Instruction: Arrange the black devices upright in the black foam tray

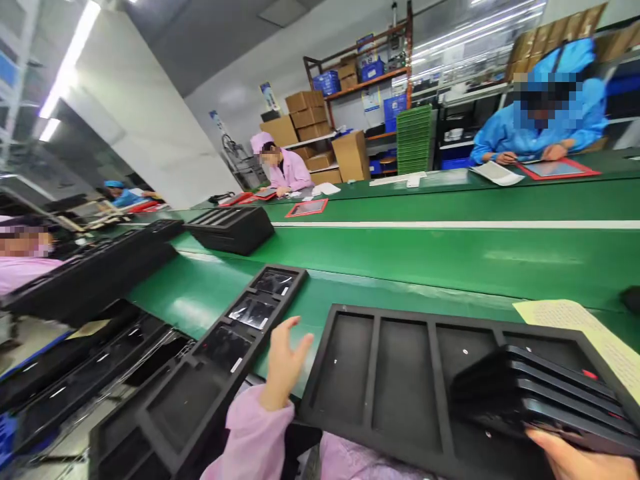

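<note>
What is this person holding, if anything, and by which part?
The right hand holds a stack of flat black devices by its near edge; the rest of the grip is hidden. The left hand is open and holds nothing.

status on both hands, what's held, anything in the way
Left hand open, empty. Right hand gripping stacked dark devices over wide black tray. Yellow sheet at tray's far edge, touching neither hand.

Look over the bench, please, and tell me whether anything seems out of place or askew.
Small pale specks dot the large black tray, perhaps debris, and the yellow sheet, partly hidden by it, lies askew. I see no spill or breakage.
</note>
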`<state>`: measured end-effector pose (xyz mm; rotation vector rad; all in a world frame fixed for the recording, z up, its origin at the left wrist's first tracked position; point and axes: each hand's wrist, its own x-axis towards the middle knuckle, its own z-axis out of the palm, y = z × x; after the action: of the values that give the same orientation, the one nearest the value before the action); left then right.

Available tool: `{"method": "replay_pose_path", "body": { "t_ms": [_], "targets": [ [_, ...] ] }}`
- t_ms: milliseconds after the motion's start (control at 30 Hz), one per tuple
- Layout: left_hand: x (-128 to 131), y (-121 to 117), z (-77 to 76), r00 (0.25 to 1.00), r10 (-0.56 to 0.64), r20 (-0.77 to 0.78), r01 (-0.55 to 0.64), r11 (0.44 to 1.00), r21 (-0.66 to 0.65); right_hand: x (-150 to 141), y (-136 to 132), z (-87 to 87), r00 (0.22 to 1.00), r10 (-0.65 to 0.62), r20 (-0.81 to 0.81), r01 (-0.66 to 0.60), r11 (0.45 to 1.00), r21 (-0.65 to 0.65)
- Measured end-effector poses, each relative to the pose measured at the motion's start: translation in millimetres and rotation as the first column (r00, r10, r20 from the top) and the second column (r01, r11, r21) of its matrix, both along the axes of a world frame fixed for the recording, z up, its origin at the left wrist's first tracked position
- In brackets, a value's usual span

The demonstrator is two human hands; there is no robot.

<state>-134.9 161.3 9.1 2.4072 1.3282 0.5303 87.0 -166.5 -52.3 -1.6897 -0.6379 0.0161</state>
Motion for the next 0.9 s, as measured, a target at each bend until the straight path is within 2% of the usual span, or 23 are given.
{"method": "replay_pose_path", "body": {
  "t_ms": [33,67,100,133,167,233,267,300,367,500,633,900],
  "targets": [
    [18.2,-21.3,-0.1,0.988,-0.144,0.065,0.145,0.989,-0.015,-4.6,3.3,6.2,0.998,-0.068,-0.004,0.068,0.998,0.001],
    [36.5,-44.8,-1.2,0.952,-0.281,0.122,0.286,0.958,-0.027,-8.6,8.0,13.7,0.997,-0.081,-0.015,0.081,0.997,0.008],
    [54.2,-69.3,-3.1,0.878,-0.431,0.209,0.446,0.895,-0.028,-11.7,13.0,21.8,0.999,-0.037,-0.010,0.037,0.999,0.028],
    [70.8,-93.4,-5.6,0.713,-0.565,0.416,0.629,0.777,-0.023,-13.8,17.6,29.8,0.999,0.046,0.010,-0.046,0.998,0.041],
    [85.9,-115.8,-8.6,0.539,-0.613,0.577,0.755,0.655,-0.010,-14.9,21.1,36.9,0.990,0.135,0.049,-0.138,0.989,0.054],
    [109.7,-152.4,-14.1,0.287,-0.566,0.772,0.898,0.440,-0.012,-15.0,23.8,46.5,0.956,0.259,0.137,-0.269,0.962,0.056],
    [118.0,-165.5,-16.0,0.215,-0.507,0.835,0.925,0.380,-0.007,-14.8,23.3,48.6,0.945,0.282,0.167,-0.293,0.955,0.043],
    [124.1,-174.8,-17.0,0.177,-0.461,0.869,0.938,0.347,-0.007,-14.8,22.1,49.2,0.941,0.284,0.182,-0.295,0.955,0.038],
    [130.3,-183.7,-16.1,0.149,-0.417,0.896,0.931,0.366,0.016,-16.2,19.3,47.4,0.947,0.258,0.192,-0.275,0.959,0.065],
    [130.4,-181.2,-9.5,0.158,-0.458,0.875,0.897,0.438,0.067,-20.9,17.9,41.6,0.951,0.250,0.180,-0.278,0.949,0.150],
    [128.5,-179.4,-10.0,0.150,-0.490,0.859,0.895,0.437,0.093,-21.4,18.0,37.8,0.938,0.290,0.191,-0.323,0.931,0.169],
    [127.7,-185.8,-17.8,0.135,-0.413,0.900,0.895,0.442,0.069,-20.4,16.1,32.3,0.915,0.340,0.215,-0.383,0.901,0.202]
  ]
}}
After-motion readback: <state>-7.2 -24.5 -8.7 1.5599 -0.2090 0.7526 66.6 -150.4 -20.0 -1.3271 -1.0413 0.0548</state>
